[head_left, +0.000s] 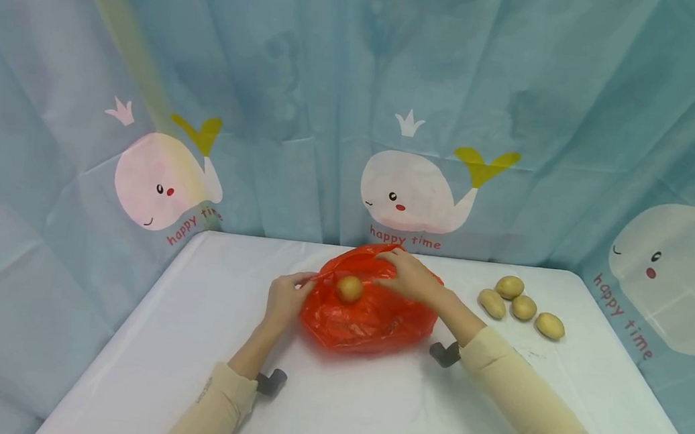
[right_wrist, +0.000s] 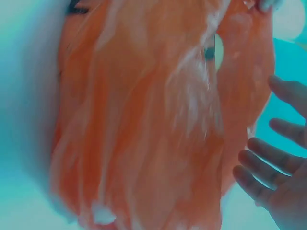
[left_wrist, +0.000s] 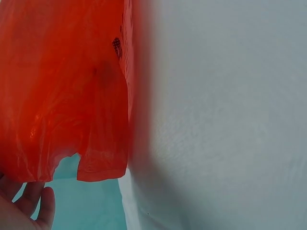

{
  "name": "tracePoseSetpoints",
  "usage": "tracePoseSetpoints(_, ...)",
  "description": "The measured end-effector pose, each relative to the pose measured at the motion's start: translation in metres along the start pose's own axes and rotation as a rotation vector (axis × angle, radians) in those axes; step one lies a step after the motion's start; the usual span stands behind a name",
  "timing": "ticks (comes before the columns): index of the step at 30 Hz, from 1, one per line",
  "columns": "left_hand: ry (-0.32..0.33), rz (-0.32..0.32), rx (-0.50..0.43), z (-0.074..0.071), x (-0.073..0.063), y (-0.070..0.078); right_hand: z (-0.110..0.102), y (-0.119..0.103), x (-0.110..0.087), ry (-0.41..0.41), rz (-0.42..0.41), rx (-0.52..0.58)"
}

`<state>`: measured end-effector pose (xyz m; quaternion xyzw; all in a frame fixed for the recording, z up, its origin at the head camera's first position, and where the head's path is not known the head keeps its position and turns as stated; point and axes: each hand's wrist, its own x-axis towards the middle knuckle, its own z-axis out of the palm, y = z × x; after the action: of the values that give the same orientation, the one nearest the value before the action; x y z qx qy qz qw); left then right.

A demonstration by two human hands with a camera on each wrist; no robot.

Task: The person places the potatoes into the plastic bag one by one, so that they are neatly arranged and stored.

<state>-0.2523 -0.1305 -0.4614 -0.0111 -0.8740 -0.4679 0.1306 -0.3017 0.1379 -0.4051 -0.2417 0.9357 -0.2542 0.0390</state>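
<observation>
I see a glossy red plastic bag point(left_wrist: 67, 96), a bare left hand point(left_wrist: 24, 206) at its edge, smooth white tabletop point(left_wrist: 230, 115), teal backdrop point(left_wrist: 88, 203)

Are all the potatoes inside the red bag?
No, four potatoes lie on the white table, to the right of the red bag.

Red plastic bag point(head_left: 346, 328) mid-frame looked glossy and crinkled, potatoes point(head_left: 524, 308) at right looked smooth, curtain point(head_left: 333, 75) above had soft sheen

bag point(head_left: 370, 329) red; potatoes point(head_left: 524, 308) yellow-brown; tabletop point(head_left: 358, 406) white; curtain point(head_left: 333, 75) pale blue, whale-patterned; sleeves point(head_left: 516, 397) cream.
</observation>
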Motion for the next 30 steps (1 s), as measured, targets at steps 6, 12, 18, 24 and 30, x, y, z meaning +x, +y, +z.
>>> tracePoseSetpoints(6,0.0,0.01,0.011,-0.001,0.001,0.001,-0.011,0.017,-0.015,0.045,0.035,-0.01)
tracePoseSetpoints(12,-0.004,0.004,0.013,-0.001,0.0,0.0,-0.014,0.038,-0.033,0.084,0.065,-0.003)
tracePoseSetpoints(18,-0.001,0.005,0.01,-0.003,-0.002,-0.001,-0.018,0.05,-0.053,0.177,0.039,0.043)
tracePoseSetpoints(24,0.001,0.018,0.021,-0.004,-0.002,-0.001,-0.025,0.064,-0.065,0.256,0.021,0.014)
tracePoseSetpoints(30,-0.001,0.01,0.02,-0.003,-0.002,-0.001,-0.031,0.08,-0.072,0.265,0.075,-0.012)
